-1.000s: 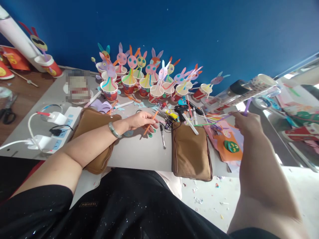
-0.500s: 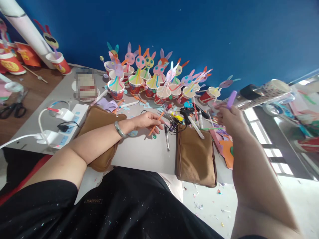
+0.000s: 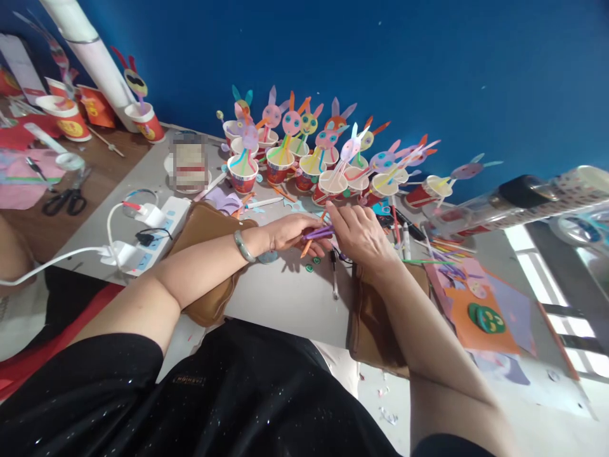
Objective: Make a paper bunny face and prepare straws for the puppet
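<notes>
My left hand (image 3: pixel 291 232), a bangle on its wrist, is closed lightly on a thin orange strip (image 3: pixel 307 247) above the table. Against it, my right hand (image 3: pixel 359 236) grips a narrow purple strip (image 3: pixel 316 233), which looks doubled and crosses the orange one. My right fingertips are partly hidden behind the back of the hand. Small green cut-outs (image 3: pixel 310 268) and a pen (image 3: pixel 334 279) lie just below the hands. Behind them stand several red paper cups (image 3: pixel 242 178) with rabbit-faced figures (image 3: pixel 292 123) in them.
Brown cushioned pads (image 3: pixel 204 270) lie under both forearms. A power strip (image 3: pixel 162 235) with plugged-in cables sits at left, scissors (image 3: pixel 66 200) farther left. On the right, a clear tumbler (image 3: pixel 495 203) leans in, above orange paper (image 3: pixel 476 317) with green cut-outs. A blue wall (image 3: pixel 380 57) rises behind.
My right hand has come in from the far right with the purple strip to meet my left hand. My left hand still holds the orange strip. The view has shifted slightly.
</notes>
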Tool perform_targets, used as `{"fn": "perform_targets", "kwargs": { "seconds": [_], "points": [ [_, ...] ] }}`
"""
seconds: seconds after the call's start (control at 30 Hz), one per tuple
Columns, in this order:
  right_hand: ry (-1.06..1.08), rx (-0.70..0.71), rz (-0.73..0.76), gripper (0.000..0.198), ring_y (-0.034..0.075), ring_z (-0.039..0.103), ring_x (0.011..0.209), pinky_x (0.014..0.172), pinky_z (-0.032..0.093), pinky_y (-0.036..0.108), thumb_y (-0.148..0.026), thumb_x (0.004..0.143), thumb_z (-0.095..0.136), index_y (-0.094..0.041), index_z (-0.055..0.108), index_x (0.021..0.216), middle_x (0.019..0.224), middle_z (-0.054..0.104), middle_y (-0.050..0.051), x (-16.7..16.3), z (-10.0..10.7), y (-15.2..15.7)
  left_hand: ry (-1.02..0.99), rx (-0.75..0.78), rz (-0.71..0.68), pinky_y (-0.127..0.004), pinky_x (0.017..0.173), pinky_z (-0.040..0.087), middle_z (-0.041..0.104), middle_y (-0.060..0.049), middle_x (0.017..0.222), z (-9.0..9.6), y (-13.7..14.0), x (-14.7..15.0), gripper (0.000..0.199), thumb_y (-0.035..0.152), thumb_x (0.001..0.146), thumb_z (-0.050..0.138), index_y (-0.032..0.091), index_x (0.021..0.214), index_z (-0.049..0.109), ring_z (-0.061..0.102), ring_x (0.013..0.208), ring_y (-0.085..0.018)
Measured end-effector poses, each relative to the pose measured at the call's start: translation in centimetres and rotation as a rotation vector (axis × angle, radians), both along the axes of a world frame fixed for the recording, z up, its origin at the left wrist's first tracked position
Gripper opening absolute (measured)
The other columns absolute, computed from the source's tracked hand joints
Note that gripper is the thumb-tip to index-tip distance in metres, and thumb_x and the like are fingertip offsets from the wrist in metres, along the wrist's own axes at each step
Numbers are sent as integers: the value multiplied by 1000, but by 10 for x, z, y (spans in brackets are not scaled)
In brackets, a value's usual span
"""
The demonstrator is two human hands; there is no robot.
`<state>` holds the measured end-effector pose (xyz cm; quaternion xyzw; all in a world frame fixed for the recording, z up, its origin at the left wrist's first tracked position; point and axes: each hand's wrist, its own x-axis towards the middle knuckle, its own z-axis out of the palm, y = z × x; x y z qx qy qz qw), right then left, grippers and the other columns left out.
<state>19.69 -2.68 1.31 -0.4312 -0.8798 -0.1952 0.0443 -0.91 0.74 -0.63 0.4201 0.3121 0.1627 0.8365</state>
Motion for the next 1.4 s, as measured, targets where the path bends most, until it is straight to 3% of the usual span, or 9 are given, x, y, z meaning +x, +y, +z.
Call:
{"fn": "perform_targets", "kwargs": {
  "seconds": [0.1, 0.23, 0.4, 0.47, 0.6, 0.9, 1.03, 1.17, 1.4],
  "points": [
    [15, -34, 6, 61, 33, 57, 97, 82, 44, 46, -18, 101, 38, -10, 38, 162, 109, 68, 20, -1, -9, 1, -12, 16, -34, -29, 65, 61, 81, -11, 84, -3, 2, -2, 29, 36, 104, 55, 13, 108, 71, 75, 63, -18],
    [87, -72, 22, 64, 33, 59, 103, 89, 47, 48, -21, 101, 40, -11, 35, 164, 118, 68, 20, -3, -22, 1, -39, 75, -84, -29, 64, 61, 81, -9, 85, -10, -1, -4, 29, 42, 96, 72, 14, 102, 70, 76, 65, -17],
    [424, 132, -117, 72, 38, 53, 131, 105, 45, 57, -25, 100, 39, -14, 19, 169, 144, 57, 25, 1, -36, 1, -141, 102, -50, -28, 66, 62, 78, -7, 78, -11, -7, -4, 29, 38, 89, 82, 12, 88, 70, 75, 66, -16],
    [537, 146, -168, 74, 39, 53, 133, 107, 45, 60, -23, 100, 38, -15, 16, 170, 146, 55, 25, 3, -42, 1, -136, 76, -24, -29, 68, 62, 77, -6, 76, -10, -8, -2, 29, 38, 88, 83, 11, 89, 70, 76, 67, -16],
    [542, 34, -164, 68, 36, 59, 125, 104, 50, 55, -23, 100, 39, -18, 28, 168, 138, 61, 22, 4, -54, 1, -80, 8, -22, -28, 65, 62, 79, -9, 80, -13, -11, 3, 31, 37, 87, 84, 11, 94, 69, 77, 65, -17],
    [487, 6, -164, 60, 36, 62, 125, 101, 51, 53, -26, 102, 43, -18, 40, 162, 135, 63, 23, 2, -57, -1, -57, -30, -56, -26, 64, 61, 80, -11, 86, -20, -13, 7, 29, 36, 90, 82, 12, 96, 67, 77, 65, -16],
    [564, 30, -146, 71, 36, 62, 127, 103, 50, 54, -33, 102, 44, -18, 24, 168, 139, 63, 23, -2, -52, -4, -53, -21, -71, -25, 62, 61, 80, -9, 85, -19, -14, 7, 25, 34, 93, 78, 12, 96, 67, 77, 65, -16],
    [731, 55, -138, 90, 33, 71, 106, 102, 53, 55, -36, 99, 50, -19, -1, 171, 142, 63, 22, -8, -47, -7, -51, -32, -80, -24, 62, 61, 79, -6, 82, -15, -15, 6, 22, 32, 95, 75, 12, 94, 66, 76, 64, -15],
    [929, 27, -110, 94, 25, 73, 87, 86, 61, 47, -32, 94, 55, -27, 0, 171, 139, 63, 18, -14, -48, -12, -81, 41, -94, -22, 63, 60, 77, -6, 79, -16, -16, 7, 37, 43, 88, 83, 12, 94, 64, 75, 63, -13]
  ]
}}
